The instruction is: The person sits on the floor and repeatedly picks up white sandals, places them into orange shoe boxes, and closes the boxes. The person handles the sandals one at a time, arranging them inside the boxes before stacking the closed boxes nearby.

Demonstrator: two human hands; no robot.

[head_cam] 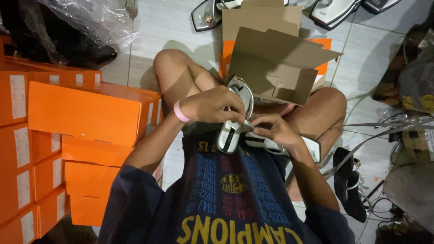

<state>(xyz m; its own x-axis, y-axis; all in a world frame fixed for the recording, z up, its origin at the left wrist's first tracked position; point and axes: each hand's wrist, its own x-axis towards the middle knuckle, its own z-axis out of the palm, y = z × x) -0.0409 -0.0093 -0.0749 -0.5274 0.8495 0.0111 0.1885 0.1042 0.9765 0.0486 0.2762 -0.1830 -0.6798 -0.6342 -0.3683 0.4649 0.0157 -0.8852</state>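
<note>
From my remote seat I see, far left, a stack of orange shoeboxes [77, 113] with clear plastic wrap [86, 18] bunched above them on the tiled floor [176, 27]. Moving in, my left hand [212, 106], a pink wristband [180, 111] on its wrist, is curled over the top of a white-and-silver sandal [235, 119], fingers closed around its upper strap, holding it upright over my lap. Just beside it my right hand [271, 129] pinches the sandal's middle strap between thumb and fingertips. A second matching sandal [289, 144] lies under that hand across my thigh. An open brown cardboard box [280, 58] sits just behind the sandal. Farther right, a black sandal [350, 185] lies among loose straps [379, 131].
</note>
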